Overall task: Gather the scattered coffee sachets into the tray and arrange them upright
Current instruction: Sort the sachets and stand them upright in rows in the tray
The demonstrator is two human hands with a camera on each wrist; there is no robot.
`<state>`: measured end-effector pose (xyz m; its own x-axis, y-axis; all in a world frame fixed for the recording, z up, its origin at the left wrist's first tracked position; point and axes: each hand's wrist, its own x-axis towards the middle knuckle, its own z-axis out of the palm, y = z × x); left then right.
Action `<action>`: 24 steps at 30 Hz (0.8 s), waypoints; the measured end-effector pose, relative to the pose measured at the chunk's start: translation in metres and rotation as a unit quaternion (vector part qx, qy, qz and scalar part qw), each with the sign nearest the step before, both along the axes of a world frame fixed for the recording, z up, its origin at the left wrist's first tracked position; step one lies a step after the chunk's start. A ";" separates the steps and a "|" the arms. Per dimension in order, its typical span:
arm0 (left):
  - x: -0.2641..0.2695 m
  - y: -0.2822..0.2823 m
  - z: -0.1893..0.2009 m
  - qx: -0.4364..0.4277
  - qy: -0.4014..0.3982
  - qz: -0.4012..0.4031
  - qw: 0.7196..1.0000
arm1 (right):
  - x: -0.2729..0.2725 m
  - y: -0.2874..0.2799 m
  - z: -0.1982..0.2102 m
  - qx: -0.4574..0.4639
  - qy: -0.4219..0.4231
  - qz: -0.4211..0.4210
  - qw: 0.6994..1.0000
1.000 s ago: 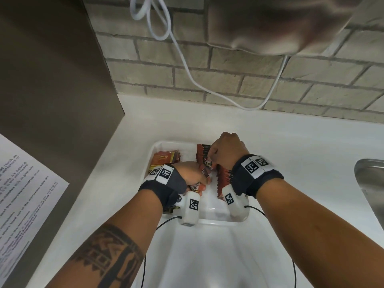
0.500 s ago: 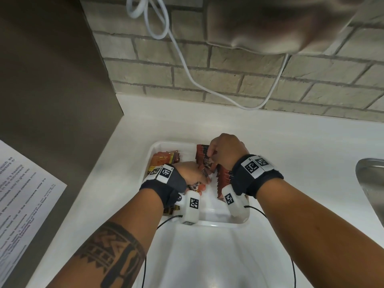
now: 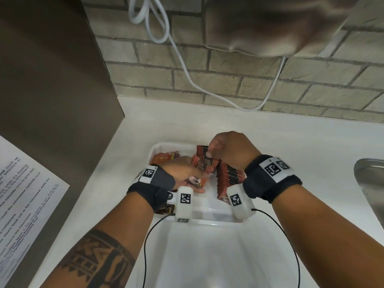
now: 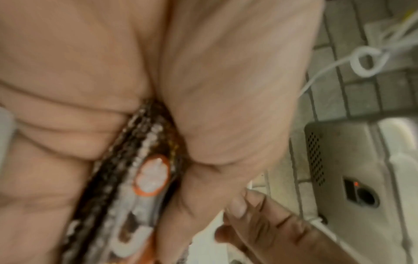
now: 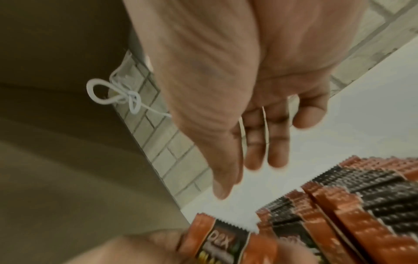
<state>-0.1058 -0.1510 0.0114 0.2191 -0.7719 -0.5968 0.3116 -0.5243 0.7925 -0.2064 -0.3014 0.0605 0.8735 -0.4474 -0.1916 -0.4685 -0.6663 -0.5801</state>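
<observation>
A white tray [image 3: 209, 222] sits on the white counter. My left hand [image 3: 185, 173] is inside it and grips a small bundle of brown coffee sachets [image 3: 205, 164]; the left wrist view shows one pressed between thumb and fingers [image 4: 144, 178]. My right hand [image 3: 228, 150] hovers over the tray's back, and one fingertip touches the top of a sachet. Its fingers [image 5: 255, 142] are straight and hold nothing. A row of upright sachets [image 3: 230, 177] stands along the tray's right side, below the right wrist [image 5: 361, 205]. Orange sachets [image 3: 164, 157] lie flat at the far left.
A brown panel [image 3: 52, 80] with a printed sheet [image 3: 20, 194] stands to the left. The brick wall behind carries a looped white cable [image 3: 187, 67]. A steel sink's edge [image 3: 369, 183] is at the right. A grey appliance [image 4: 350, 160] hangs on the wall.
The left hand's bundle has tipped up, so a printed sachet face now shows between the hands. The right hand has shifted slightly over the sachet tops.
</observation>
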 end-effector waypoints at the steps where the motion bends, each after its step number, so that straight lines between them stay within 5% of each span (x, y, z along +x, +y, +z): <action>1: 0.000 0.003 0.004 -0.028 0.003 0.008 1.000 | -0.004 0.003 0.003 0.028 0.011 0.015 0.999; 6: -0.008 0.008 0.015 -0.106 -0.021 0.026 0.994 | -0.012 0.004 0.006 0.122 0.004 0.013 0.992; 16: -0.018 0.016 0.025 -0.156 -0.047 0.040 0.986 | -0.022 0.007 0.024 0.102 -0.075 -0.015 0.992; 20: -0.016 0.019 0.024 -0.113 -0.073 0.045 0.990 | -0.022 0.008 0.030 0.054 -0.074 -0.030 0.995; 24: -0.013 0.029 0.015 0.027 -0.087 0.041 0.995 | -0.022 0.005 0.026 0.000 -0.059 -0.044 0.997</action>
